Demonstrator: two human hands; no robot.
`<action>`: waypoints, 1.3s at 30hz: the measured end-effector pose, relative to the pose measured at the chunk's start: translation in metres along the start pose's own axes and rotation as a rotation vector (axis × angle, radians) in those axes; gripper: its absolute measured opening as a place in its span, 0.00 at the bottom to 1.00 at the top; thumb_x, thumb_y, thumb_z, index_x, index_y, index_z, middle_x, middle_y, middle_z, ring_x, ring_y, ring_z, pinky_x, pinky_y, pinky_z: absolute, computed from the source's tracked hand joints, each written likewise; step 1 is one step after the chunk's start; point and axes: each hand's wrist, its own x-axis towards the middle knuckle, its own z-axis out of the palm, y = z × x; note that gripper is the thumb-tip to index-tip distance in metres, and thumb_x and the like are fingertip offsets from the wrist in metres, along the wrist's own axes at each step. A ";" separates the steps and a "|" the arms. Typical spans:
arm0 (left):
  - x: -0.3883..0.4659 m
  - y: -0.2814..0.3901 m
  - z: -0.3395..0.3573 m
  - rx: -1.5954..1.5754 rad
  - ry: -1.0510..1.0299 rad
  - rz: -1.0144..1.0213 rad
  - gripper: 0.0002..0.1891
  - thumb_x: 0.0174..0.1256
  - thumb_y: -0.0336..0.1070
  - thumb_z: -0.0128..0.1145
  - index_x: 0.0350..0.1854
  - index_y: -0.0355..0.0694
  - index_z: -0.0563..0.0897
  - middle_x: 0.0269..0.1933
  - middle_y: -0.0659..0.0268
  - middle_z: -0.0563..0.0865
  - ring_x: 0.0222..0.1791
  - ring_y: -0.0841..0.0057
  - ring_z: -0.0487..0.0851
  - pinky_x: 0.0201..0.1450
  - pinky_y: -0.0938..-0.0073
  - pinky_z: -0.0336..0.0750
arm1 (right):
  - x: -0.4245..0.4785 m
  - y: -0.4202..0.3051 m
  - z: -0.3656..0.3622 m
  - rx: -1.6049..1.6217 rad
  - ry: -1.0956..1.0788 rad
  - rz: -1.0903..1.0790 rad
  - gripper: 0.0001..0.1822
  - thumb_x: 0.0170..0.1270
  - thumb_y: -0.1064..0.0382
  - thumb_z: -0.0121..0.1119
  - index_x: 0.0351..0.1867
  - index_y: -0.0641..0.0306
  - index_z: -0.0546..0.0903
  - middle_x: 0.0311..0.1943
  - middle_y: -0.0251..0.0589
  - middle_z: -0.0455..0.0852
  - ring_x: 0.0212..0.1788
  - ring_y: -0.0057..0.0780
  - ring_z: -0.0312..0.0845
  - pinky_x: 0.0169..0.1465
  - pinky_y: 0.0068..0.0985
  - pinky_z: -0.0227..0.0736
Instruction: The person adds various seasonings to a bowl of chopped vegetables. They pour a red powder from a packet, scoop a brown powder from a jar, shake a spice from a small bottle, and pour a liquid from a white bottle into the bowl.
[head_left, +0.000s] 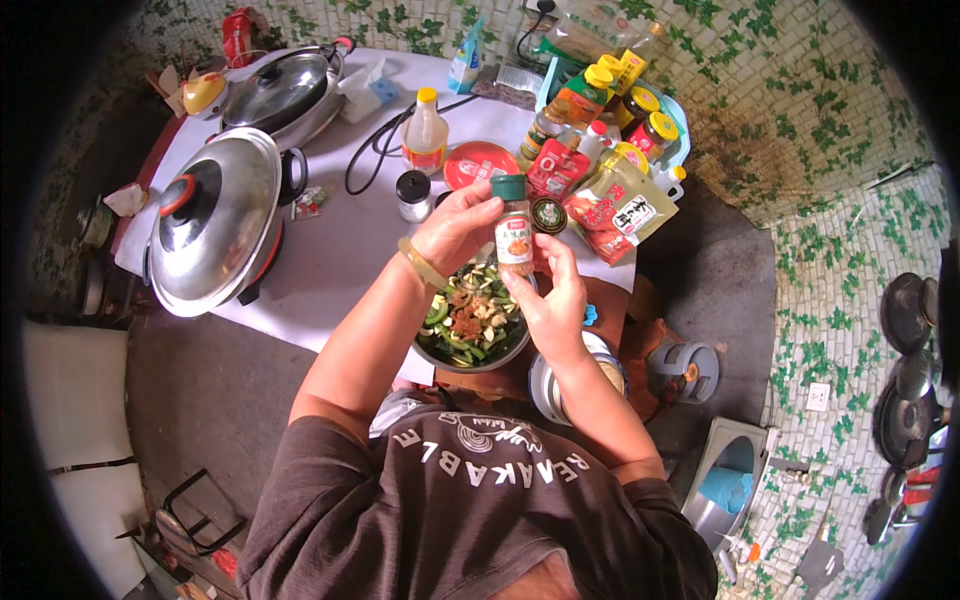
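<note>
Both my hands hold a small spice jar (514, 236) with a green cap and a printed label, upright over a metal bowl (480, 367). My left hand (461, 225), with a bangle at the wrist, grips it near the cap. Fingers of my right hand (553, 296) support it at the base. In the bowl lie cut green peppers (439, 311), pale sliced pieces and a heap of reddish-brown powder (466, 324). My hands and the jar hide part of the bowl's far side.
A lidded electric pan (217, 225) stands at the left, with another lidded pan (277, 97) behind it. A seasoning basket (679, 124), foil pouch (619, 210), white-capped bottle group and red round lid (480, 163) crowd the right. A black-lidded jar (413, 196) stands near my left hand.
</note>
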 end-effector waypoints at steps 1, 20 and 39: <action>0.001 -0.001 0.000 -0.003 -0.001 -0.003 0.26 0.62 0.43 0.64 0.59 0.36 0.73 0.49 0.62 0.82 0.49 0.73 0.82 0.56 0.68 0.75 | 0.000 0.001 0.000 -0.008 0.000 0.007 0.27 0.56 0.70 0.68 0.56 0.71 0.70 0.46 0.42 0.79 0.48 0.26 0.76 0.55 0.27 0.70; 0.002 -0.008 0.001 0.012 -0.064 0.025 0.26 0.69 0.48 0.54 0.61 0.33 0.72 0.51 0.55 0.82 0.51 0.65 0.82 0.57 0.59 0.76 | 0.000 -0.006 0.003 -0.324 0.153 -0.235 0.29 0.48 0.66 0.73 0.52 0.67 0.72 0.44 0.53 0.79 0.46 0.50 0.77 0.50 0.38 0.72; -0.003 -0.007 0.008 0.073 -0.043 0.005 0.27 0.64 0.42 0.61 0.61 0.34 0.72 0.53 0.56 0.82 0.54 0.66 0.80 0.61 0.62 0.72 | -0.003 0.007 -0.005 -0.157 0.085 -0.026 0.31 0.51 0.62 0.72 0.55 0.70 0.71 0.47 0.54 0.80 0.49 0.45 0.79 0.53 0.35 0.72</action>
